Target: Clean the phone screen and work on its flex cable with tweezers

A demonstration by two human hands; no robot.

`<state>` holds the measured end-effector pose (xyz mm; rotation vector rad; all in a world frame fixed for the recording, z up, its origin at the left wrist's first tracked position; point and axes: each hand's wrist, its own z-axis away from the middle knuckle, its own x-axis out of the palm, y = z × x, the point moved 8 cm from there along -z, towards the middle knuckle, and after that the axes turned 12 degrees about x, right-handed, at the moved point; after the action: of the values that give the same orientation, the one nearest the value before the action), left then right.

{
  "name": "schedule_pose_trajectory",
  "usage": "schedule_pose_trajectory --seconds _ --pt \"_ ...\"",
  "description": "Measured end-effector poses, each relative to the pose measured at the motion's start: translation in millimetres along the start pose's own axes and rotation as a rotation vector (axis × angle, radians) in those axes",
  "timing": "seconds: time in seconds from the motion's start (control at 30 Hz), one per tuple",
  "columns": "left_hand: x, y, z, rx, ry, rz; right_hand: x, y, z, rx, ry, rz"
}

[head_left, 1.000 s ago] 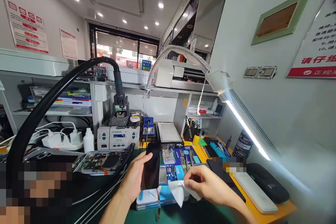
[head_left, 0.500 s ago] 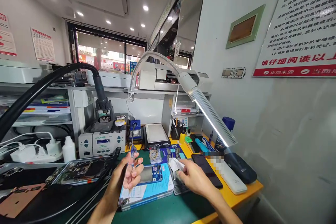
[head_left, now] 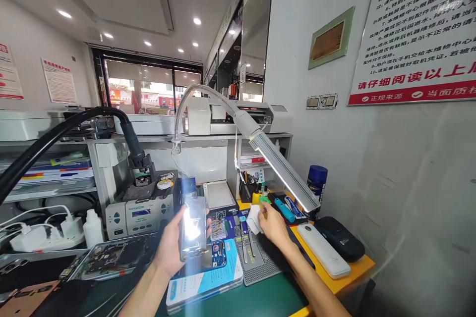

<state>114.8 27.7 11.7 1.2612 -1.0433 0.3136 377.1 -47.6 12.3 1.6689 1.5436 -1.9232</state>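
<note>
My left hand (head_left: 171, 243) grips a flat, shiny phone-sized panel (head_left: 193, 230) by its edges; bright glare covers its middle. Fingers of my right hand (head_left: 273, 223) are closed on a crumpled white tissue (head_left: 254, 219), above the grey perforated mat (head_left: 262, 260). On that mat lie tweezers (head_left: 244, 245). Below the panel, an opened phone with a blue circuit board (head_left: 218, 253) rests on a blue and white box (head_left: 204, 285).
A lamp (head_left: 284, 171) hangs over the bench. Hot-air station (head_left: 143, 215) stands behind on the left, opened devices (head_left: 111, 260) at left. A white power bank (head_left: 323, 250), black case (head_left: 340, 237) and blue can (head_left: 317, 185) are at right.
My left hand has turned the panel from edge-on to its broad face. My right hand and the tissue have moved up and slightly right, uncovering the tweezers. The camera view has shifted.
</note>
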Motion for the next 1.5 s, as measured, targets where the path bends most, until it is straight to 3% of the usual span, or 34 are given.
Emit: schedule_pose_trajectory --seconds 0.07,0.23,0.4,0.53,0.67,0.77,0.9,0.97,1.07,1.2,1.3,1.5 --pt "0.2 -5.3 -1.4 -0.021 -0.029 -0.007 1.0 -3.1 3.4 -0.03 -0.009 -0.02" --pt "-7.7 -19.0 -2.2 -0.09 -0.083 -0.014 29.8 -23.3 18.2 -0.119 -0.159 -0.052" --pt "-16.0 -15.3 -5.9 -0.1 -0.084 -0.008 42.3 -84.8 43.8 -0.288 -0.278 -0.251" --pt "-15.6 4.1 -6.7 -0.009 -0.058 -0.014 50.8 -128.6 72.0 -0.428 -0.413 -0.497" --pt "-12.2 23.4 -3.2 0.059 -0.063 -0.026 65.8 -126.4 83.0 -0.365 -0.451 -0.719" --pt "-15.1 27.2 -3.4 0.052 -0.047 -0.028 76.7 -118.6 87.7 -0.281 -0.523 -0.814" --pt "-22.2 18.5 -7.9 0.004 0.029 -0.037 100.2 -120.8 96.4 -0.122 -0.815 -0.852" --pt "-23.1 13.6 -8.5 -0.02 0.056 -0.048 108.0 -121.1 97.6 -0.052 -0.886 -0.873" --pt "-20.7 6.1 -5.7 -0.092 0.041 -0.015 111.4 -117.3 94.7 0.006 -0.879 -0.943" --pt "-12.1 0.9 -2.0 -0.107 -0.116 0.066 108.4 -110.2 87.6 0.025 -0.826 -1.041" --pt "-10.5 -7.8 0.0 -0.088 -0.215 -0.041 106.3 -108.0 81.4 0.019 -0.767 -1.073" --pt "-18.2 -17.0 -1.9 -0.044 -0.154 -0.208 104.6 -105.6 74.4 -0.028 -0.609 -1.042"
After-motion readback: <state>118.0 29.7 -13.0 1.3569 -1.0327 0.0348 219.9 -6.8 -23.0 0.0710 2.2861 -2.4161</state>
